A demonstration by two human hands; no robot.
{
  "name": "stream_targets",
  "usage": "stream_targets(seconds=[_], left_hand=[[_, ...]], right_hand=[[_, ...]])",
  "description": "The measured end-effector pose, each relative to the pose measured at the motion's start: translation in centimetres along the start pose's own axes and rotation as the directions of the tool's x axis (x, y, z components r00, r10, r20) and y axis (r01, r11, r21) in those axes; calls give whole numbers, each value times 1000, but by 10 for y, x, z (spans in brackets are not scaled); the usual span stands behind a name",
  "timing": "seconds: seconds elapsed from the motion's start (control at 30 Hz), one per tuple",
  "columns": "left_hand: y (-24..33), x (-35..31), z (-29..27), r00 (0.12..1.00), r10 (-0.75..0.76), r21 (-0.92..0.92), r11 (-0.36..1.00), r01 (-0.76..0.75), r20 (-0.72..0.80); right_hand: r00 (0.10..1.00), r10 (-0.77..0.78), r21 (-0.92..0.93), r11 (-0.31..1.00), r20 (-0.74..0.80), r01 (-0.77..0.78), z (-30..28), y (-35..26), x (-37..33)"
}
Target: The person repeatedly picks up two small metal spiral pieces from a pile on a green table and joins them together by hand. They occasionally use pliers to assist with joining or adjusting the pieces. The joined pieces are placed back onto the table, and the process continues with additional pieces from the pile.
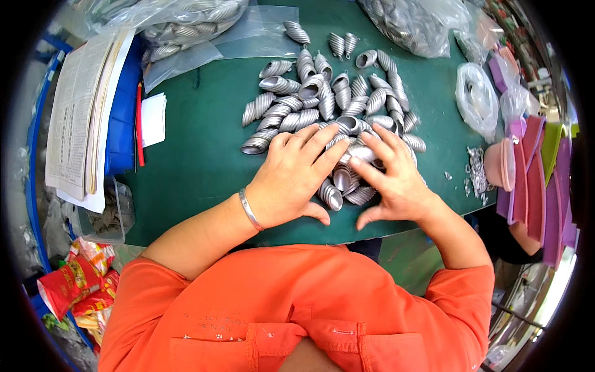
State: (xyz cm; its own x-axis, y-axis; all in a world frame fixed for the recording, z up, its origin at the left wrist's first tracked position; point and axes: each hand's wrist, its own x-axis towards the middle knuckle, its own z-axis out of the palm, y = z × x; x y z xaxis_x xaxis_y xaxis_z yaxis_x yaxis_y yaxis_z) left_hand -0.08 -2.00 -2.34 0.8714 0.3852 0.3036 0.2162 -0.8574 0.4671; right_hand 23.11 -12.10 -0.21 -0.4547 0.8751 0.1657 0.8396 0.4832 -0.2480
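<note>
A loose heap of silver, spirally ribbed hollow pieces (326, 99) with slanted open ends covers the middle of the green table (198, 180). Some have a small loop at one tip. My left hand (285, 180), a metal bracelet (250, 209) on its wrist, rests with fingers spread at the heap's near left edge. My right hand (396, 183) lies over the near right side, fingers apart and thumb pointing toward me. Between my hands sit several of the pieces (331, 195). The fingertips touch or hover over the heap, partly hiding it; neither hand grips a piece.
Clear bags of similar pieces (204, 28) (409, 28) lie at the far side. Left are stacked papers (77, 118), a red pen (140, 130) and a clear box (124, 208). Right are a crumpled bag (476, 96), small silver bits (476, 173) and a pink cup (498, 164).
</note>
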Motion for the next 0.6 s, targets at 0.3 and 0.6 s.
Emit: stream_targets(seconds=[0.3,0.6], left_hand=[[-14,36,15,965,-159,-67,987,148,-207],[-32,80,49,647,-549,-558,800,222,-530]], right_hand=[[940,137,120,987,-314,-104,21,25,35],[370,761,804,592,-532,-61,74,11,94]])
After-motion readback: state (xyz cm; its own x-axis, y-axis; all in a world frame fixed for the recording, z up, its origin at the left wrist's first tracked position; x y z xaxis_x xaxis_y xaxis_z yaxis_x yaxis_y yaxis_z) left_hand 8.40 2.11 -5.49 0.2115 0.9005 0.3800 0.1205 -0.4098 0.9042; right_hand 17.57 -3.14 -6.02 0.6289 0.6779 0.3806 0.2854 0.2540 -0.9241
